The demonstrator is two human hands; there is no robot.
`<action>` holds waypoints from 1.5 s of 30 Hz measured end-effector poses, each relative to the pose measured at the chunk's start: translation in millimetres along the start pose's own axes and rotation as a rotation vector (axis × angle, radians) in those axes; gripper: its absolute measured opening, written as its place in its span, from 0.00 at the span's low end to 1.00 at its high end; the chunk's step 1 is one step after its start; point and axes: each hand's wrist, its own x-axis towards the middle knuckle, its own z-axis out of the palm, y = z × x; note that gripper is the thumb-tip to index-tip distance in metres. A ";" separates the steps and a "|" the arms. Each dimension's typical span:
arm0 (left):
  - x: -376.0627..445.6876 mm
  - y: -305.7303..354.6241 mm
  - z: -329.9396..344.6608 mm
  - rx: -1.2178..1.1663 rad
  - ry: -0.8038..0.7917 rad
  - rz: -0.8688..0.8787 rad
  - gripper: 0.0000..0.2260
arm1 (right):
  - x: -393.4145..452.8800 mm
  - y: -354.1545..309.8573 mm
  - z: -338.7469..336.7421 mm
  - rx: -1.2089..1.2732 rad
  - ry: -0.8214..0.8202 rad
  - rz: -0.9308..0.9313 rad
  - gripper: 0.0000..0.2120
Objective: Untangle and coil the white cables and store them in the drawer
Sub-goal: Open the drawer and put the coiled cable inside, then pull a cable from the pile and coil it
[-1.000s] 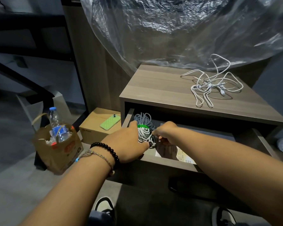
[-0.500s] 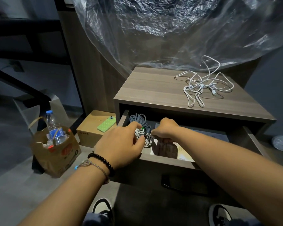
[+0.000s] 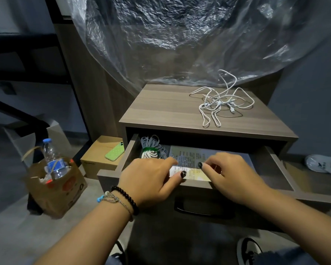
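The drawer [image 3: 279, 169] of the nightstand [image 3: 170, 111] stands pulled out, and everything is placed from it. Inside, at its back left corner, lies a coiled bundle of white cables [image 3: 150, 148] bound with a green tie [image 3: 149, 149]; just right of the bundle a printed paper sheet [image 3: 189, 159] covers the drawer floor. The left hand [image 3: 149, 178] hovers over the drawer's front left part, fingers loosely bent and spread, holding nothing, its thumb reaching toward the sheet; a black bead bracelet [image 3: 125, 197] and a thin cord bracelet [image 3: 113, 197] circle that wrist. The right hand [image 3: 229, 173] hangs over the front middle of the drawer, fingers relaxed and slightly curled, empty, with fingertips close above the sheet; contact cannot be told. On the nightstand top above the drawer, toward the right rear, a loose tangle of white cables [image 3: 221, 100] lies spread out. Behind that, crinkled clear plastic sheeting [image 3: 180, 35] hangs down. Left of the drawer, on the floor, a cardboard box [image 3: 97, 155] carries a green phone [image 3: 115, 153]. Further left stands a brown paper bag [image 3: 55, 186] with a water bottle [image 3: 53, 159] upright in it.
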 end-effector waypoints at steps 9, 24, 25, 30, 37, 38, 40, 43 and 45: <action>12.6 -5.6 2.0 -0.014 -0.033 0.019 0.34 | -22.4 59.7 -11.2 -0.357 0.102 -0.317 0.36; 78.7 -3.2 33.7 0.145 -0.177 -0.386 0.33 | 51.2 99.3 -17.6 -0.454 -0.050 0.058 0.49; 83.0 -4.2 37.0 0.152 -0.163 -0.373 0.32 | 54.9 99.9 -16.3 -0.452 -0.040 0.068 0.48; 102.7 -0.6 49.6 0.077 -0.053 -0.408 0.26 | 60.6 96.1 -4.3 -0.466 0.079 0.128 0.39; 123.9 9.6 49.4 0.189 0.002 -0.521 0.25 | 66.1 89.6 4.3 -0.471 0.199 0.166 0.33; 124.9 9.8 48.3 0.206 0.027 -0.522 0.25 | 67.4 88.6 4.7 -0.468 0.209 0.176 0.33; 126.7 12.8 46.1 0.216 0.069 -0.536 0.23 | 69.7 85.9 4.2 -0.464 0.214 0.194 0.32; 129.1 18.1 39.0 0.168 0.022 -0.574 0.23 | 71.5 82.1 -1.2 -0.457 0.185 0.212 0.31; 132.2 21.6 29.8 0.032 0.027 -0.593 0.24 | 73.9 79.7 -10.5 -0.417 0.144 0.228 0.29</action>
